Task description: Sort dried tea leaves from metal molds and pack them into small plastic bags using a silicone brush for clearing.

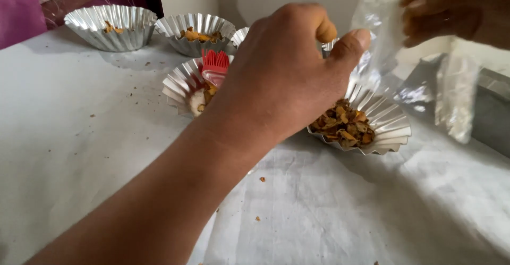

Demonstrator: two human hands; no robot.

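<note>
My left hand (281, 79) reaches in from the lower left, seen from the back, thumb and bent forefinger pinched on the edge of a clear plastic bag (380, 26). My right hand (451, 15), at the top right, grips the same bag higher up. More of the clear film hangs down at the right. Just below the bag sits a fluted foil cup (393, 129) filled with dried yellow-brown pieces (344, 124). My left hand hides the part of the table behind it.
A red silicone brush (215, 65) rests in another foil cup (178, 84) left of my hand. Two more foil cups (114, 28) (196, 28) with a few pieces stand at the back. A dark tray (494, 111) lies at right. Crumbs dot the white cloth (79, 137).
</note>
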